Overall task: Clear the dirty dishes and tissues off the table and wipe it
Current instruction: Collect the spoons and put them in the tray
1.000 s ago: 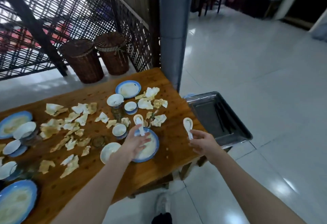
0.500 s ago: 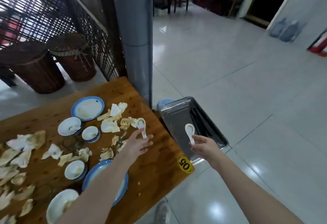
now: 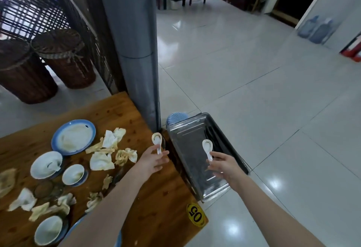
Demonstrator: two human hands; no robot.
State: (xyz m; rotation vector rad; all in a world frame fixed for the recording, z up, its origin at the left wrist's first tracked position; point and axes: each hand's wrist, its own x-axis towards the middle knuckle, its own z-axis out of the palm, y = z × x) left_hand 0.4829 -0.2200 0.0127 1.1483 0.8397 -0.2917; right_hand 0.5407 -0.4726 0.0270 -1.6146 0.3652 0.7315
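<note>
Spoons, two white ceramic: I'm pinching left spoon in left hand, right spoon in right hand, bowls pointing away.

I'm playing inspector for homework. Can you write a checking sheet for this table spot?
Surface: wooden table.
Job's things: plate, bowls and tissues on the table; metal tray beside it.
Clutter: 05 sticker at the table corner.
Hands: left hand pinches a spoon above the table edge; right hand holds a second spoon above the tray.
Cables: nothing seen.
Surroundings: pillar, two baskets, tiled floor, water bottles.
</note>
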